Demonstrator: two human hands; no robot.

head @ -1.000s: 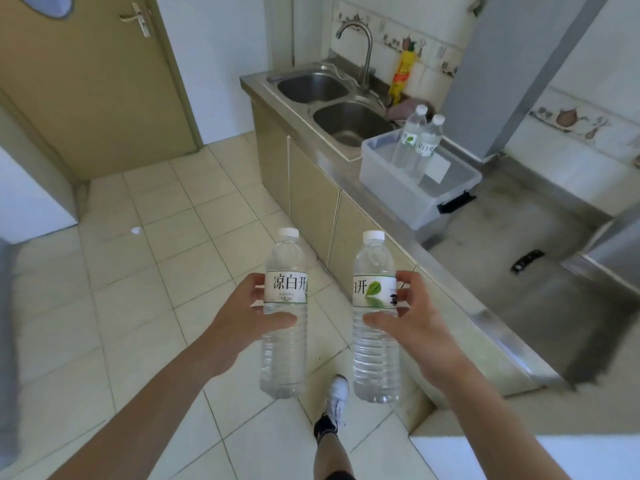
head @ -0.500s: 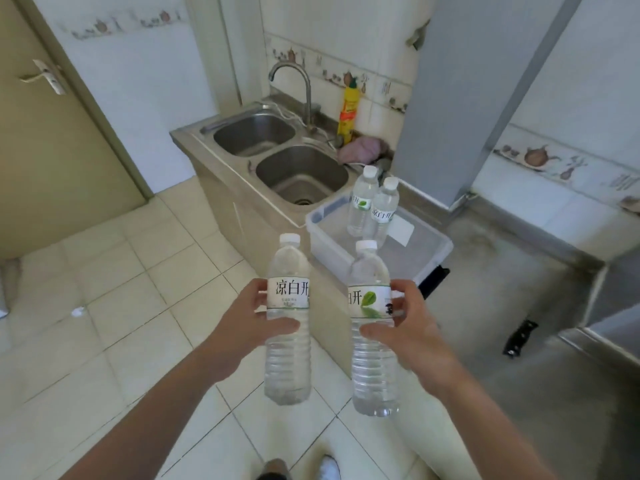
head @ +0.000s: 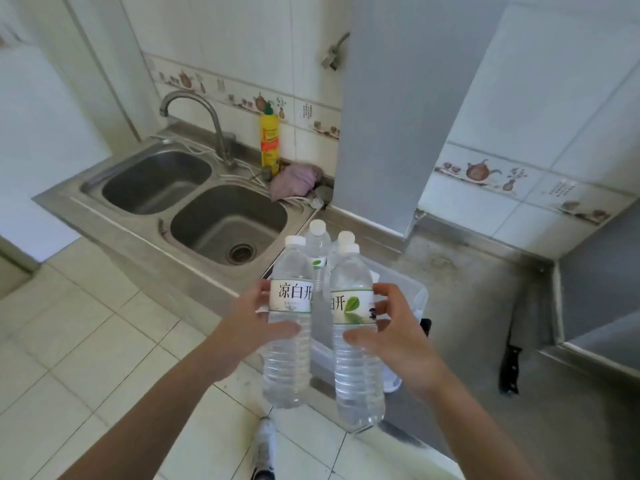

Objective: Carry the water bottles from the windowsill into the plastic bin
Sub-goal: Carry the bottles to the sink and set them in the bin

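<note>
Bottles: one upright in each hand, left hand point(head: 254, 327) clamped round left bottle point(head: 289, 323), right hand point(head: 394, 336) clamped round right bottle point(head: 356, 334). Both are now in front of the bin point(head: 417, 299) on the counter point(head: 467, 306), which a second ago sat well ahead beside the sink point(head: 194, 206). The view has closed in and the bin is mostly hidden behind the held pair. Two more bottles point(head: 318, 244) already stand inside it. Judgement: the carry is nearly over, next is lifting over the near wall and lowering beside those two. Knife point(head: 510, 368) lies well clear to the right.
</note>
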